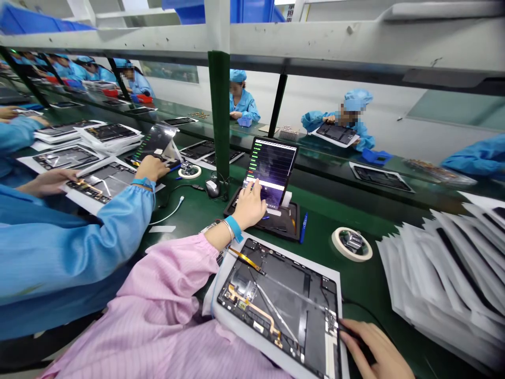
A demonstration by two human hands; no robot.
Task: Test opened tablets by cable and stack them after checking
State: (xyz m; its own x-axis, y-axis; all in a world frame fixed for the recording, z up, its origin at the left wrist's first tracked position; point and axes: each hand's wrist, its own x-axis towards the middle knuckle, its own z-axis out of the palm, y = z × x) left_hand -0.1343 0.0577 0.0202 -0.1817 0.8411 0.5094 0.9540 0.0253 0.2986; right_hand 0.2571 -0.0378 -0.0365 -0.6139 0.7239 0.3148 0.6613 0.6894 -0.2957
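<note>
My left hand (250, 204) has its fingers stretched out, the tips at the lower part of an upright tablet screen (272, 168) with rows of green text and one red row. A blue band circles that wrist. In front of me lies an opened tablet housing (292, 295) on a white sheet, showing bare inner parts, an orange ribbon cable (246, 259) and a gold flex strip. At the housing's right edge, my right hand (374, 350) is closed around a black cable plug, partly hidden by the fingers. A black cable (365, 307) runs behind that hand.
Thick sheet-wrapped stacks (437, 279) stand at right. A tape roll (352, 243) holding small metal parts, a blue pen (303, 228) and a mouse (212, 188) lie on the green bench. At left, a co-worker's blue sleeve (79, 252) reaches over another housing. A green post (219, 116) rises ahead.
</note>
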